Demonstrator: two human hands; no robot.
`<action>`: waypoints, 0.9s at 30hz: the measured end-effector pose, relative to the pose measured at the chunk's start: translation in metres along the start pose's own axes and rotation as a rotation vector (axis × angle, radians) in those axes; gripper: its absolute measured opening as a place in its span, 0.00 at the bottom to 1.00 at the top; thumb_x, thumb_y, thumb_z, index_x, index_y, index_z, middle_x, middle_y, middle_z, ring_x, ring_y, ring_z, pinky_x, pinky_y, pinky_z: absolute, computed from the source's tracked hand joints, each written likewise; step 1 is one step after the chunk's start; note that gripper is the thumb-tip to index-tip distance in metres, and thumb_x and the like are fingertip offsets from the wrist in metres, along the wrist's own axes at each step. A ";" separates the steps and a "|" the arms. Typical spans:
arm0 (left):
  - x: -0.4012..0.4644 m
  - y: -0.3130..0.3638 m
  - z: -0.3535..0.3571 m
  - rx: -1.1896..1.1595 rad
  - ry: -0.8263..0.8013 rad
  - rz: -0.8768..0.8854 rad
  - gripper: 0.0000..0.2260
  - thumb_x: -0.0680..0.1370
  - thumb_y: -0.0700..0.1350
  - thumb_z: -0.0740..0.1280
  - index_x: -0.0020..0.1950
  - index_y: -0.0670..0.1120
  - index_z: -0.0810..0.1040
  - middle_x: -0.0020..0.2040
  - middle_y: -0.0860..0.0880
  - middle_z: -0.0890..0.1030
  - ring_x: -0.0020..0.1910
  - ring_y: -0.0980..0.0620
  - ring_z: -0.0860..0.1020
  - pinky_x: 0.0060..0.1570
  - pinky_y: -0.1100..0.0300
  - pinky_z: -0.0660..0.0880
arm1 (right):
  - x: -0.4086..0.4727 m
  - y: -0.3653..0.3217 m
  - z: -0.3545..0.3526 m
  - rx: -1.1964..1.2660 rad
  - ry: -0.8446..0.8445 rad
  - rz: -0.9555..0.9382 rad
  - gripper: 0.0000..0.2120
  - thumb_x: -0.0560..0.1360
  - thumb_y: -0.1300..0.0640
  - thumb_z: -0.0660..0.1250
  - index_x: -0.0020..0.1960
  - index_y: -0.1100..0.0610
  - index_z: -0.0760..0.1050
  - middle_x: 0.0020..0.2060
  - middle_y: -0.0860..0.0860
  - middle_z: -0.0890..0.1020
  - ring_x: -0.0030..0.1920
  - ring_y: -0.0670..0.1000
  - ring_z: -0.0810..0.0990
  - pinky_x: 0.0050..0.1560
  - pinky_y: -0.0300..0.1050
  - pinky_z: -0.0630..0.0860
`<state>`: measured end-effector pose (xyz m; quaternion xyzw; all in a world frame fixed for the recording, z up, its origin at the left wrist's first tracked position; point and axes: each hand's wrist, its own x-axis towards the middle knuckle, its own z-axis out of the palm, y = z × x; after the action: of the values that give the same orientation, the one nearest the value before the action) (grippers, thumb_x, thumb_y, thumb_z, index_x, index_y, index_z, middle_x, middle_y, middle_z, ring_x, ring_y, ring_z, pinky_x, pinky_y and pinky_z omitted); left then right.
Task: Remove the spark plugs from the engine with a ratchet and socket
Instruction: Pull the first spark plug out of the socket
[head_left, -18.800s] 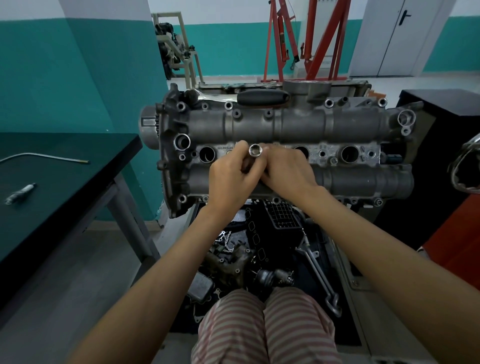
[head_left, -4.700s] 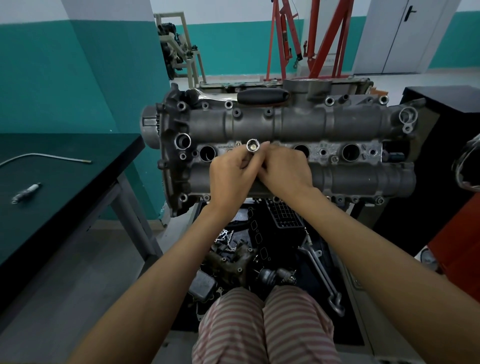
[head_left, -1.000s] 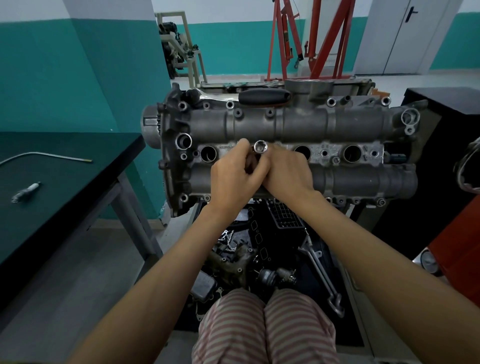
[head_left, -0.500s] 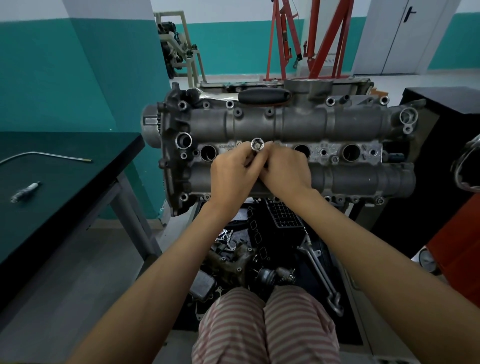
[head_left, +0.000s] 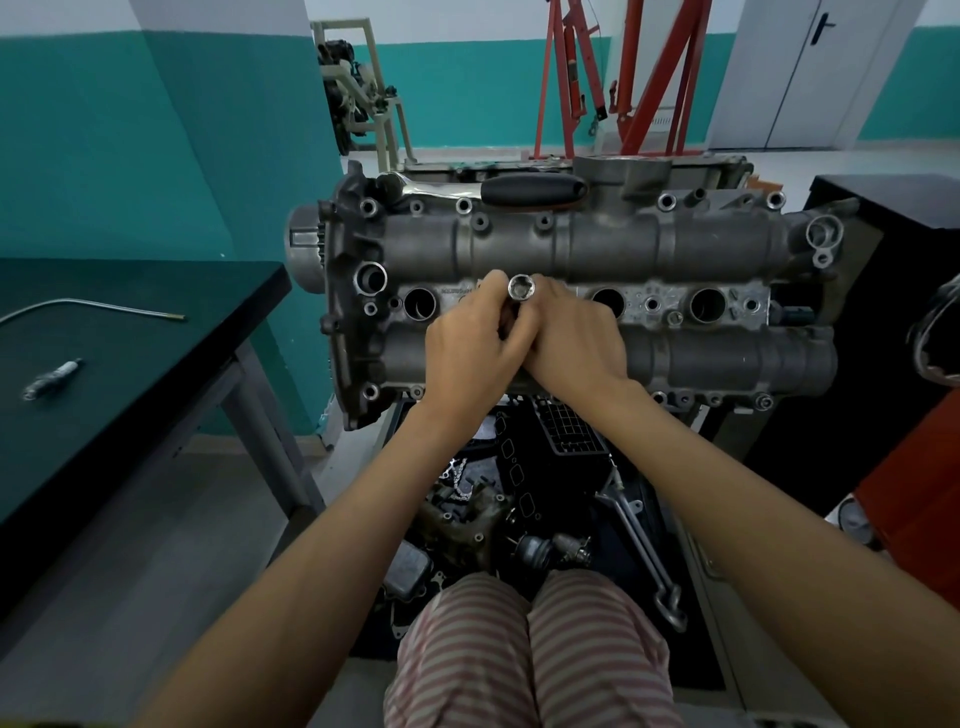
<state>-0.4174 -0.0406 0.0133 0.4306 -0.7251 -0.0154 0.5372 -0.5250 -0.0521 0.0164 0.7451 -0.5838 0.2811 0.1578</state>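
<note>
Both forearms extended forward; left hand (head_left: 470, 353) and right hand (head_left: 574, 345) touching, fingers curled together around the socket (head_left: 521, 287).

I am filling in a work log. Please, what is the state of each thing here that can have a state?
socket: held upright over the second plug well, open end up
left hand: grips the socket
right hand: grips the socket
three other plug wells: uncovered, dark inside
ratchet: lying unused on the engine
spark plug: lying on the table
door: closed
</note>
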 end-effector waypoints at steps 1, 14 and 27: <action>0.000 -0.001 0.000 -0.007 0.008 -0.005 0.12 0.77 0.46 0.63 0.36 0.44 0.65 0.27 0.51 0.68 0.26 0.51 0.67 0.28 0.58 0.63 | -0.001 -0.001 -0.002 0.019 0.011 0.001 0.13 0.77 0.49 0.56 0.52 0.59 0.69 0.48 0.54 0.78 0.43 0.58 0.79 0.35 0.45 0.63; -0.001 0.001 -0.001 -0.038 0.006 0.000 0.14 0.76 0.52 0.59 0.36 0.44 0.64 0.26 0.54 0.65 0.25 0.56 0.64 0.27 0.62 0.61 | -0.002 0.001 -0.004 0.026 0.009 -0.005 0.10 0.77 0.53 0.57 0.47 0.58 0.73 0.45 0.55 0.80 0.43 0.58 0.79 0.36 0.44 0.62; 0.003 0.004 -0.001 -0.096 0.058 -0.012 0.22 0.77 0.48 0.66 0.30 0.56 0.56 0.23 0.57 0.61 0.23 0.57 0.61 0.26 0.58 0.60 | -0.005 -0.001 -0.011 0.101 0.018 -0.027 0.13 0.76 0.50 0.59 0.50 0.59 0.76 0.45 0.56 0.81 0.44 0.60 0.79 0.38 0.47 0.67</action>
<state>-0.4189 -0.0396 0.0183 0.4088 -0.7051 -0.0407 0.5780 -0.5271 -0.0413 0.0224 0.7575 -0.5572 0.3147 0.1291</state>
